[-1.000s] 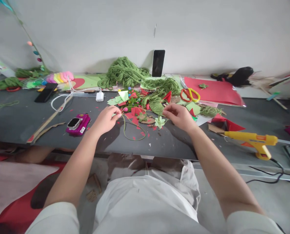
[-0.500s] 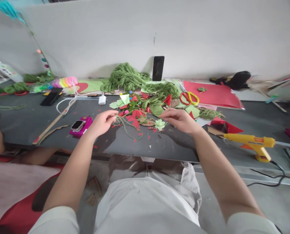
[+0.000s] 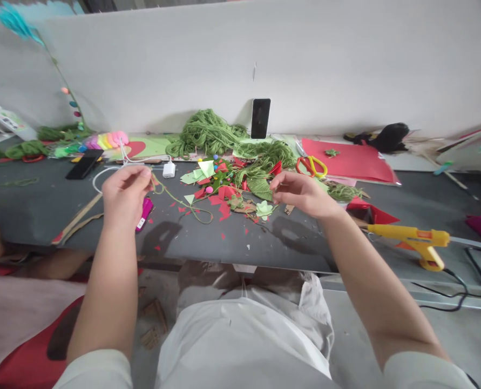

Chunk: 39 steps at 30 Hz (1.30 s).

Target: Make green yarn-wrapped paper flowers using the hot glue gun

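My left hand (image 3: 127, 192) pinches the end of a thin green yarn strand (image 3: 176, 199), which trails right in a loose loop over the dark table. My right hand (image 3: 303, 193) hovers over the pile with its fingers curved and apart; I see nothing between them. Just left of those fingers lies a green leaf shape (image 3: 260, 187), and below it a pale green paper flower (image 3: 264, 209). Red paper scraps (image 3: 225, 208) are strewn between the hands. Behind them rises a heap of green yarn (image 3: 210, 132).
A yellow glue gun (image 3: 416, 237) lies at the right with its cord. Scissors (image 3: 315, 166) rest by a red sheet (image 3: 353, 162). A phone (image 3: 261, 119) leans on the wall. Left are a white charger (image 3: 169, 169), a cardboard strip (image 3: 78, 219) and another person's arm (image 3: 68, 263).
My left hand has moved left and toward me, drawing the yarn strand with it, and now covers much of the purple gadget. My right hand has barely shifted.
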Motion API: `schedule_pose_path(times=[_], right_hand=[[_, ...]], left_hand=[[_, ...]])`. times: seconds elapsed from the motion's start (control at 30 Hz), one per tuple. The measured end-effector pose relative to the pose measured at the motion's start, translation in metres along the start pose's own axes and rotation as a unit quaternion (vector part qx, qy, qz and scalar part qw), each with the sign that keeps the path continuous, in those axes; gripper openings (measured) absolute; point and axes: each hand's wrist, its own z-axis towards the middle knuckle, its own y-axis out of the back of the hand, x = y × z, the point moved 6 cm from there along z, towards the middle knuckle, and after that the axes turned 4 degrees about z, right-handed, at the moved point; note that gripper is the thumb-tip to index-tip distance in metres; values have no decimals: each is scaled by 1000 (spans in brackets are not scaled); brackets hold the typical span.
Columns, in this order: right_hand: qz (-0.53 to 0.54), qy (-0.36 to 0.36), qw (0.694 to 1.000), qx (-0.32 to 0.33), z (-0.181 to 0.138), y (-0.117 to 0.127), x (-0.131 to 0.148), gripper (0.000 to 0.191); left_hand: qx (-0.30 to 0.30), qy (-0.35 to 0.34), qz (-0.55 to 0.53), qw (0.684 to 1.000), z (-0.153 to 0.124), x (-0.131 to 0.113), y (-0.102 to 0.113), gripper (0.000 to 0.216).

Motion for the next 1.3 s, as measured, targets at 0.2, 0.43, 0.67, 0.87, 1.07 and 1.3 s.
schedule_pose_path(times=[0.2,0.43,0.67,0.87,1.07,1.3], right_hand=[[0,37,998,-48,29,-12,-7,35],[31,66,977,-198,39,6,-42,48],[36,70,967,-243,33,18,-47,48],[39,59,974,-216,33,11,-50,51],[33,55,977,-206,32,10,-50,42],[46,65,972,-221,31,11,-48,41]], left_hand=[[185,27,-21,982,-11,-4,-116,23],[357,77,-76,928,-49,26,-245,29],[341,100,-133,925,-59,45,-241,35],[359,93,-112,922,-65,38,-239,30],[392,20,-70,917,-70,32,-240,24],[382,-13,-23,924,-72,35,-239,23]])
